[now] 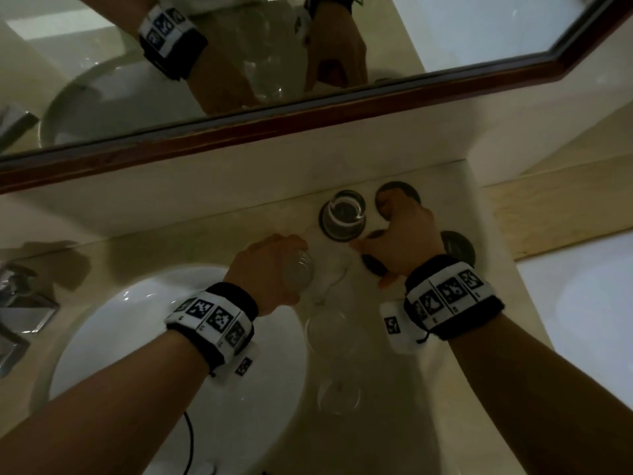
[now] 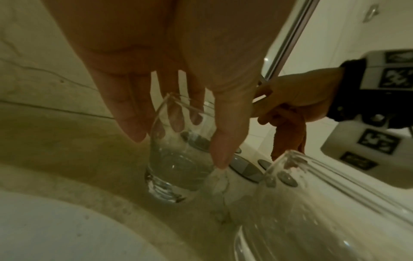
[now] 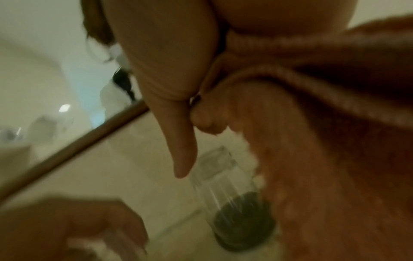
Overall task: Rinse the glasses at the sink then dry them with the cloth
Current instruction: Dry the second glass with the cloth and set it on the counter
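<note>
The right wrist view is blurred, and most of the cloth (image 3: pixel 312 159) is cut off there. A glass (image 2: pixel 178 159) is held from above by the left hand (image 1: pixel 270 269), fingers curled round its rim, on the counter (image 1: pixel 191 234) beside the sink (image 1: pixel 137 320). The cloth is gripped in the closed right hand (image 1: pixel 404 241).
</note>
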`<move>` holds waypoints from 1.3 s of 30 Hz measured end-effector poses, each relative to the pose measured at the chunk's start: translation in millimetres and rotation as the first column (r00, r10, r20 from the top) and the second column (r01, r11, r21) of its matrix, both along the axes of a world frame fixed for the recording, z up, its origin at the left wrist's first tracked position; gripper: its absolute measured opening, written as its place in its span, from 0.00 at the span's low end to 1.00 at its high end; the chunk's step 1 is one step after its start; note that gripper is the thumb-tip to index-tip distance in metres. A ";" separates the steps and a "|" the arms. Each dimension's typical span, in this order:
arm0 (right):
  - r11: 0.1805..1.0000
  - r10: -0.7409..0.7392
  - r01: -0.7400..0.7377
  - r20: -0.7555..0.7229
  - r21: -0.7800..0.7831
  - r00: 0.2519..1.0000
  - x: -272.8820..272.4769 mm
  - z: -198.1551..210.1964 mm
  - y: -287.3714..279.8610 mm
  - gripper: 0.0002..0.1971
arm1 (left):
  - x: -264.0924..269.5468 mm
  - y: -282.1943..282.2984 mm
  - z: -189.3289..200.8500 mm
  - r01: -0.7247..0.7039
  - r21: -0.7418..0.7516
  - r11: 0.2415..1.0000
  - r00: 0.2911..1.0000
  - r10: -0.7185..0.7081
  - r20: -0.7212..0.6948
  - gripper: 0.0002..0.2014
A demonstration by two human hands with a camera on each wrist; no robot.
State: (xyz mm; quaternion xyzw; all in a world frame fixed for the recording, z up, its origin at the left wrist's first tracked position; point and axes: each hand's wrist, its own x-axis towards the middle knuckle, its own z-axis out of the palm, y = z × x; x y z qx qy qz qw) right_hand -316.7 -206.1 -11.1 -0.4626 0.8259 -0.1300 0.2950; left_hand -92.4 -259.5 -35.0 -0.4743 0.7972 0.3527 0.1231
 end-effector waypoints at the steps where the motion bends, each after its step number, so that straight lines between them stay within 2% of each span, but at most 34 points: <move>1: 1.000 -0.016 0.016 0.033 -0.015 0.999 -0.8 6.6 1.8 0.46 | 2.3 -0.8 0.8 -0.040 -0.024 0.999 0.999 0.039 -0.037 0.41; 3: 0.998 -0.029 0.033 0.101 -0.046 0.994 0.6 20.5 3.2 0.44 | 7.7 -1.6 4.7 -0.120 -0.043 0.992 0.985 0.113 -0.129 0.39; 5: 0.997 -0.021 0.031 0.135 -0.077 0.991 6.8 34.0 3.3 0.42 | 15.9 -1.9 12.3 -0.236 0.002 0.972 0.941 0.229 -0.250 0.35; 7: 0.991 -0.038 0.070 0.267 -0.110 0.963 16.5 45.4 2.6 0.38 | 24.9 -1.2 25.0 -0.386 0.134 0.913 0.830 0.407 -0.381 0.31; 9: 0.980 -0.043 0.121 0.433 -0.155 0.900 28.2 55.0 1.9 0.30 | 33.8 0.4 40.1 -0.452 0.223 0.864 0.723 0.501 -0.475 0.29; 13: 0.943 0.003 0.159 0.485 -0.292 0.874 62.5 69.7 -3.0 0.17 | 57.8 6.9 69.8 -0.512 0.284 0.811 0.570 0.568 -0.594 0.29; 16: 0.912 -0.011 0.236 0.553 -0.337 0.833 93.4 78.6 -2.6 0.12 | 84.9 15.2 83.1 -0.549 0.386 0.742 0.424 0.645 -0.636 0.30; 19: 0.877 -0.033 0.337 0.659 -0.341 0.751 122.6 84.5 -1.7 0.09 | 114.6 25.9 92.6 -0.561 0.468 0.683 0.297 0.694 -0.656 0.33; 21: 0.859 -0.015 0.385 0.737 -0.336 0.676 141.7 87.3 -2.0 0.07 | 131.2 33.3 97.9 -0.568 0.511 0.645 0.206 0.713 -0.670 0.35; 22: 0.854 0.004 0.410 0.792 -0.320 0.611 150.4 87.9 -1.3 0.08 | 138.4 36.2 100.1 -0.564 0.530 0.633 0.165 0.715 -0.679 0.34; 24: 0.865 0.032 0.440 0.903 -0.240 0.429 168.6 88.8 1.5 0.08 | 149.3 41.4 104.4 -0.557 0.560 0.613 0.102 0.720 -0.686 0.33; 26: 0.900 0.049 0.405 0.961 -0.160 0.271 192.6 88.6 5.3 0.12 | 157.7 45.0 108.3 -0.569 0.564 0.599 0.071 0.718 -0.692 0.32; 28: 0.896 0.076 0.420 0.982 -0.143 0.171 218.2 92.6 11.6 0.25 | 166.2 48.8 110.3 -0.587 0.548 0.595 0.061 0.708 -0.703 0.32; 30: 0.892 0.112 0.426 0.988 -0.148 0.108 234.5 97.8 15.7 0.30 | 172.9 55.2 114.2 -0.601 0.508 0.616 0.071 0.675 -0.735 0.32; 31: 0.898 0.119 0.410 0.985 -0.161 0.124 238.3 100.8 16.2 0.31 | 175.9 58.7 116.3 -0.608 0.475 0.636 0.089 0.649 -0.756 0.31; 34: 0.921 0.157 0.312 0.955 -0.234 0.253 240.7 105.2 19.6 0.29 | 183.3 65.9 125.5 -0.632 0.367 0.683 0.141 0.567 -0.812 0.30; 37: 0.926 0.211 0.233 0.918 -0.298 0.335 246.2 113.0 29.9 0.21 | 193.5 67.1 132.3 -0.672 0.348 0.654 0.113 0.554 -0.824 0.30; 39: 0.917 0.243 0.213 0.896 -0.338 0.372 248.5 117.8 35.2 0.22 | 200.0 70.5 136.2 -0.687 0.334 0.645 0.110 0.547 -0.830 0.32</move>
